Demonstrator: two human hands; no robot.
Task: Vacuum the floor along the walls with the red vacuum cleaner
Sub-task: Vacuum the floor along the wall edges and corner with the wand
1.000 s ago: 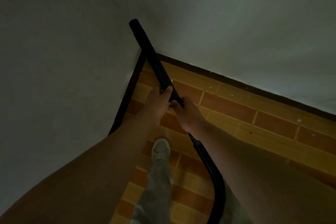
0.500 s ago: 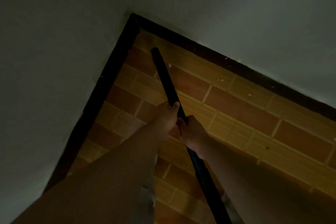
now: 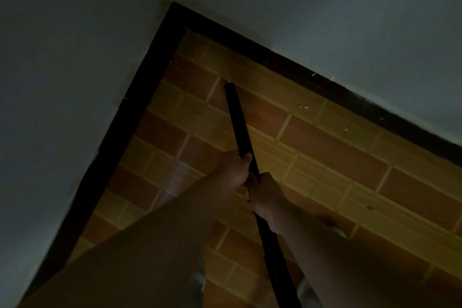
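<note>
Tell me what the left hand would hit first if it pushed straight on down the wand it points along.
Most likely the tiled floor near the wand tip, short of the dark baseboard. The left hand grips the wand; depth is hard to judge in this dim view.

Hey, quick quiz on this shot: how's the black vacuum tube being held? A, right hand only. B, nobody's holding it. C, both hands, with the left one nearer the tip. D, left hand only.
C: the left hand and the right hand both grip the black vacuum tube, the left one closer to its tip.
</note>
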